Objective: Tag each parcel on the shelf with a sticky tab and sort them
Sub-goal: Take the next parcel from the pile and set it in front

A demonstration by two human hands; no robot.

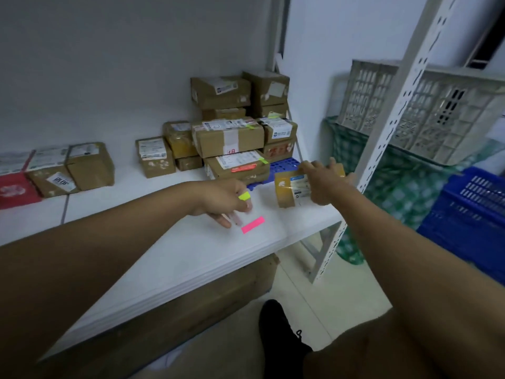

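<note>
My right hand (pixel 323 181) grips a small taped cardboard parcel (pixel 291 191) at the right end of the white shelf (pixel 164 255). My left hand (pixel 226 202) hovers just left of it and pinches a yellow-green sticky tab (pixel 244 196) at its fingertips. A pink pad of sticky tabs (pixel 253 225) lies flat on the shelf under my left fingers. A stack of brown parcels (pixel 235 138), some with small green tabs, stands at the back right. Three more parcels (pixel 71 168) sit at the back left.
A perforated shelf upright (pixel 393 127) rises right beside the held parcel. A blue tray (pixel 284 165) lies behind it. White crates (pixel 426 110) and a blue crate (pixel 470 214) stand to the right. A large cardboard box (pixel 218 291) sits under the shelf.
</note>
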